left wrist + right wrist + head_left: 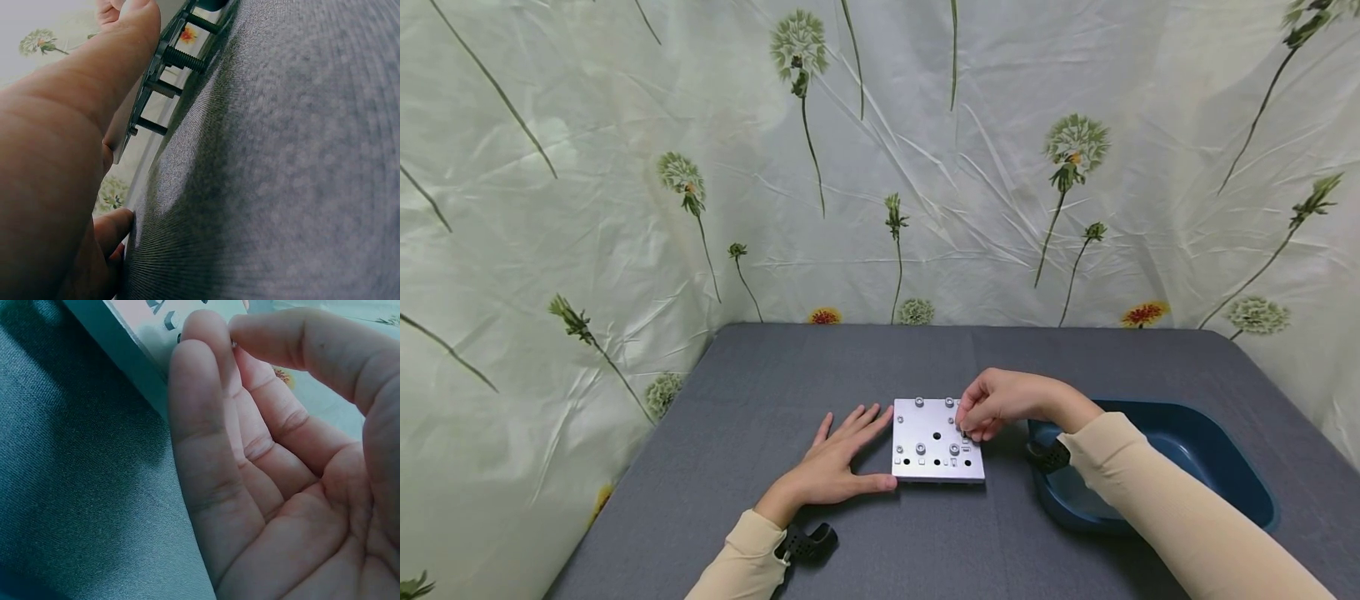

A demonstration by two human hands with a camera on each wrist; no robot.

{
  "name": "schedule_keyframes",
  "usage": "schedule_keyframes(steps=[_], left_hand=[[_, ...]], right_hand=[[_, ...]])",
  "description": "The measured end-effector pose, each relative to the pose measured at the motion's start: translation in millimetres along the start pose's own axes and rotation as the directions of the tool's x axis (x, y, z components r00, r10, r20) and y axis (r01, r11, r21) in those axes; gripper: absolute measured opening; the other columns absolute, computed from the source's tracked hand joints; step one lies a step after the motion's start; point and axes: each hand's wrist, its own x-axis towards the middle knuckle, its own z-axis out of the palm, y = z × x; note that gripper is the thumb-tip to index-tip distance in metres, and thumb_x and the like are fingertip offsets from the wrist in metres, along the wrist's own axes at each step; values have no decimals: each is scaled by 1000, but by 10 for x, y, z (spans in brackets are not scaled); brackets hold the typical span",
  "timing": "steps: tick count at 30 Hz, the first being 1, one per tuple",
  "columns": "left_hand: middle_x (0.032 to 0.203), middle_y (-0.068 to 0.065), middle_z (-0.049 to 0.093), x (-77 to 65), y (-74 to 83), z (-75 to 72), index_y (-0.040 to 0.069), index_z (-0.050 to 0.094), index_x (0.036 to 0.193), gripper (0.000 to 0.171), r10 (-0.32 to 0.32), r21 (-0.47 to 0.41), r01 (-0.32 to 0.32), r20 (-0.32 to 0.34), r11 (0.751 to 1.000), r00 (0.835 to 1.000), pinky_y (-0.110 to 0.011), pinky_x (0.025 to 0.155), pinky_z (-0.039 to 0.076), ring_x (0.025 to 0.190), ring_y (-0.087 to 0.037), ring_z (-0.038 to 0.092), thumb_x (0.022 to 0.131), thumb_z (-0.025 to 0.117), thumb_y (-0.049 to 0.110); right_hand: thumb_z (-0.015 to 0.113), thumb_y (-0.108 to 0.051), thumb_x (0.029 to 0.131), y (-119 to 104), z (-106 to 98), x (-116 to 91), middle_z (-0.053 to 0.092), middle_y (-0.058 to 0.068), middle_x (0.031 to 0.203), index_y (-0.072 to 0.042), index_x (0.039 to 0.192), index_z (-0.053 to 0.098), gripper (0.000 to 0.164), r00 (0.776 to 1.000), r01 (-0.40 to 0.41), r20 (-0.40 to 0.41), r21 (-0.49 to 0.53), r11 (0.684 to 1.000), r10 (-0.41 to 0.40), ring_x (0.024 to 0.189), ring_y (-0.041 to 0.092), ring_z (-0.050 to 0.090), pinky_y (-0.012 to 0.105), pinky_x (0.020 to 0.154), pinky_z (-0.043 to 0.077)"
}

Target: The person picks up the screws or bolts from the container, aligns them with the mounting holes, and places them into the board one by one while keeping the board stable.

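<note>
A square silver metal plate (928, 471) with holes and several socket-head screws lies in front of me. Screw shanks (181, 59) stick out beneath it in the left wrist view, holding it off the cloth. My left hand (829, 468) is spread at the plate's left side, its straight index finger and thumb touching that edge. Over the plate's right edge, my right hand (1000, 404) has thumb and fingertips pinched together on a small screw, almost wholly hidden by the fingers. In the right wrist view the right hand (281, 456) shows its palm, fingertips against the plate (134, 347).
A dark blue plastic bin (1232, 450) stands to the right, partly beneath my right forearm. Grey cloth (805, 367) covers the table. Behind it hangs a pale curtain (850, 250) printed with dandelions.
</note>
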Motion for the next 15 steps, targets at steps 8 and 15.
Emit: schedule_keyframes(steps=[8, 15], left_hand=[[180, -4, 26, 2, 14, -8, 40, 25, 171, 99, 0, -2, 0, 5, 1000, 1000, -72, 130, -6, 169, -33, 15, 91, 78, 65], [179, -6, 26, 0, 5, -1, 39, 25, 172, 99, 4, -2, -4, 1, 1000, 1000, -73, 130, -5, 169, -34, 16, 91, 78, 64]], right_hand=[[70, -9, 101, -11, -26, 12, 73, 1, 83, 2, 106, 77, 13, 999, 3, 34, -13, 1000, -3, 75, 9, 67, 22, 71, 59], [69, -8, 101, -38, -30, 4, 72, 1, 82, 3, 106, 76, 14, 999, -3, 53, -16, 1000, 4, 75, 9, 66, 23, 71, 58]])
